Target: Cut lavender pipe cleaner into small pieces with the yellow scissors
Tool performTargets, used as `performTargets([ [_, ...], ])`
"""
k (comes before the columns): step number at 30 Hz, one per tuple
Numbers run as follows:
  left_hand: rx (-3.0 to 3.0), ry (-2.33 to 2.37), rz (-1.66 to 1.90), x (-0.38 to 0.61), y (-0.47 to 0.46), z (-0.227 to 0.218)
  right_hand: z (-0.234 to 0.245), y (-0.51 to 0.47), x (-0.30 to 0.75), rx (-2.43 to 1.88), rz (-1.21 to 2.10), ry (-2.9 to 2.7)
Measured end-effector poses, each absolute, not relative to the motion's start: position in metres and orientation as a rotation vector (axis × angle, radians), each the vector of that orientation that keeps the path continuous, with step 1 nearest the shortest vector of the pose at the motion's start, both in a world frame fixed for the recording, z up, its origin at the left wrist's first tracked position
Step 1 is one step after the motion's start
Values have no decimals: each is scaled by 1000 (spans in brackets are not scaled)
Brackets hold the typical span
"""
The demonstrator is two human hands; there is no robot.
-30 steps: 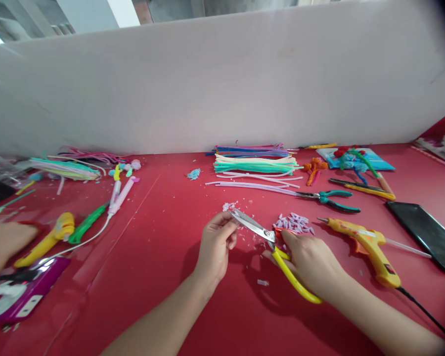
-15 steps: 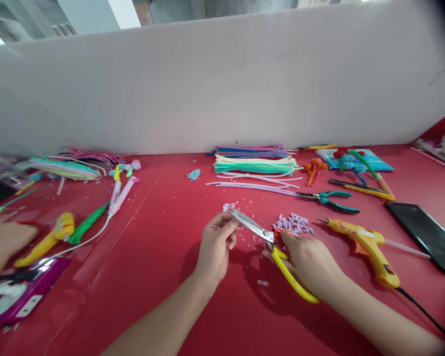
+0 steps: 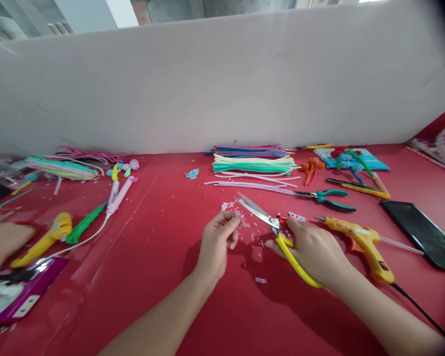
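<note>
My right hand grips a pair of scissors with yellow handles. Their blades are parted and point up and left, just beyond the fingertips of my left hand. Thumb and forefinger of that hand are pinched together; whatever sits between them is too small to make out. Lilac fuzzy clippings lie scattered past the blades. A pile of short lilac pieces is mostly hidden behind my right hand. One small clear piece rests on the red table between my forearms.
Behind lie pipe cleaners in bundles and pliers. A yellow glue gun and black phone are at right. At left are another person's arm, a yellow tool and a purple power strip. A white partition stands behind.
The scissors have drawn slightly right, away from my left fingertips, and their blades have spread. My right hand now covers more of the lilac pile. The left hand keeps its pinch.
</note>
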State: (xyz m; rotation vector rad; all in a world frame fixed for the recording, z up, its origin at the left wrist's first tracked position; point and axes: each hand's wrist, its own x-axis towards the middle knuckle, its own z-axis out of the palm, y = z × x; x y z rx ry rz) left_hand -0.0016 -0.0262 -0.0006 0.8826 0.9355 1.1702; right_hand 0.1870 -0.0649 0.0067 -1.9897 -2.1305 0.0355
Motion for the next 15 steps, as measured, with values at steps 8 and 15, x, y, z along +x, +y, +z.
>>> performTargets([
  [8,877,894,993,4,-29,1,6,-63,183,-1835,579,-1917],
  [15,982,848,746,13,-41,2,18,-68,171,-1483,996,-1626],
])
